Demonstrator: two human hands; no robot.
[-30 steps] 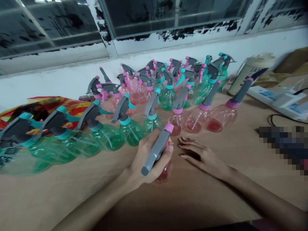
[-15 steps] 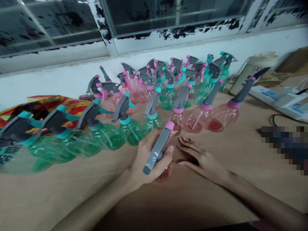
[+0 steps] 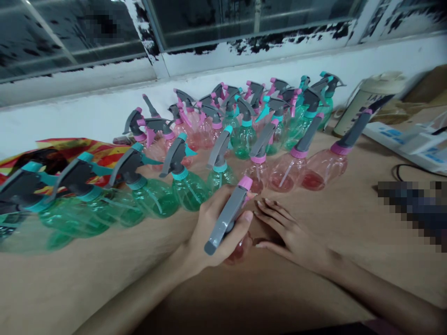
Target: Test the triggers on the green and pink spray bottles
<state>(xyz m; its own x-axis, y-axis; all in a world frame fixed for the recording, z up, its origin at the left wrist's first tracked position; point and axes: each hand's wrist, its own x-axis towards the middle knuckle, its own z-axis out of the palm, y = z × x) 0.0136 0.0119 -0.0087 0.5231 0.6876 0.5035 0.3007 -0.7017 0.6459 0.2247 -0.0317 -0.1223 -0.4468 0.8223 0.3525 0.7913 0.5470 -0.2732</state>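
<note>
Closed around the neck of a pink spray bottle [image 3: 228,218] is my left hand [image 3: 209,232]; the bottle has a grey trigger head with a pink nozzle, and its base shows below my fingers. To its right, my right hand [image 3: 284,230] lies palm down on the table with fingers spread, holding nothing. Just beyond my hands runs a row of spray bottles: green ones such as this green spray bottle [image 3: 190,190] on the left, pink ones such as this pink spray bottle [image 3: 284,179] on the right. Liquid shows in their bottoms.
Many more green and pink spray bottles [image 3: 244,139] crowd together by the wall. A red and yellow plastic bag [image 3: 94,158] lies at the left. At the right are a cream flask [image 3: 366,102], a white power strip [image 3: 405,144] and a blurred-out dark object [image 3: 412,209].
Almost nothing differs. The view has shifted very slightly; my left hand keeps its grip on the pink spray bottle, and my right hand stays flat on the table.
</note>
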